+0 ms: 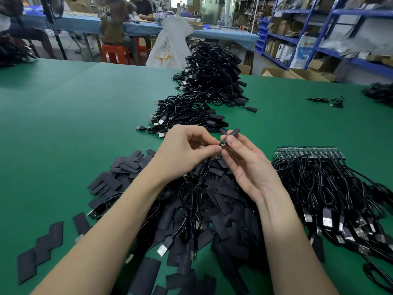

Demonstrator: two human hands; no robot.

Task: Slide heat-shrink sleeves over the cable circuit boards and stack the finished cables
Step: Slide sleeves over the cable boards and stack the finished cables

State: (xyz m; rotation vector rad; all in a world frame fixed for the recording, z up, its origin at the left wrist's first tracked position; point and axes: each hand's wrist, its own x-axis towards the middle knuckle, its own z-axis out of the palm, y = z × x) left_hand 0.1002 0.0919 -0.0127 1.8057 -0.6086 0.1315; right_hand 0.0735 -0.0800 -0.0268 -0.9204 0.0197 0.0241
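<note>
i see my left hand (187,150) and my right hand (248,165) raised together over the green table (85,116). the left hand's thumb and fingers pinch the small circuit board (222,144) at the end of a black cable (195,188), which hangs down from that hand into the pile below. the right hand pinches a black heat-shrink sleeve (232,133) between thumb and forefinger, its near end touching the board, its far end pointing up and away from me. under both wrists lies a heap of loose flat sleeves (223,199), spreading left across the table. to my right sits a bundle of unsleeved cables (323,188), their green boards (308,151) lined up in a row at the far edge. beyond my hands runs a long stack of finished cables (204,86), stretching away toward the far side of the table. a single cable (327,101) lies apart at the far right.
</note>
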